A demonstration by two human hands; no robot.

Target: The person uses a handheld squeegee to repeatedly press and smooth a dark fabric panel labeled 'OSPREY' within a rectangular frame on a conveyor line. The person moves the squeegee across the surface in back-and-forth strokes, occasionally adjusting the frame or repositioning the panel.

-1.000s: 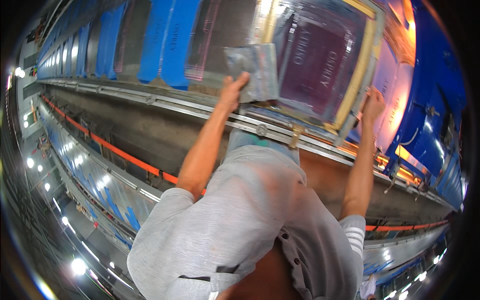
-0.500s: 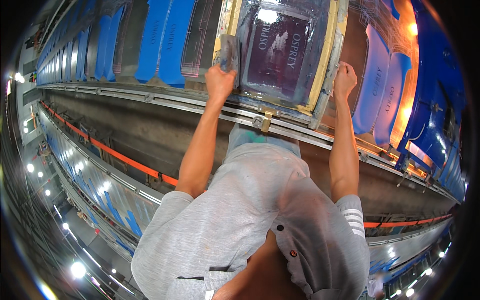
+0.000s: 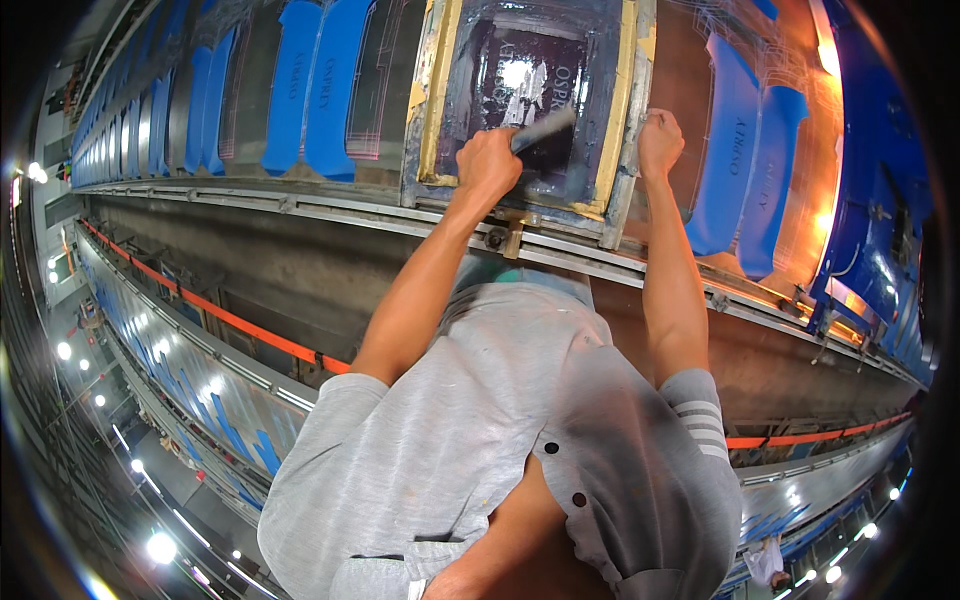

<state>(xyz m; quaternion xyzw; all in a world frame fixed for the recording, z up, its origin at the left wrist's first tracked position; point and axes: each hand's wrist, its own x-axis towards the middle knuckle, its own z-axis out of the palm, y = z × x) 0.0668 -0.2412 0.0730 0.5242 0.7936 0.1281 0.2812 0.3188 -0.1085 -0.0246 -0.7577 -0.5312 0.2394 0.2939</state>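
The left hand's [image 3: 488,162] fingers grip a scraper [image 3: 548,130], tilting it over the frame [image 3: 640,70] on the bench [image 3: 685,60]. The right hand's [image 3: 661,143] fingers close on the frame's right edge, apparently for steadiness.

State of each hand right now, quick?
Left hand: closed, holding a squeegee.
Right hand: closed beside the printing screen frame's right edge; grip on it unclear.

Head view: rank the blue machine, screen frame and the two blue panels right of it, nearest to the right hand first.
1. Screen frame: just left of the right hand.
2. Two blue panels: right of the hand.
3. Blue machine: far right.
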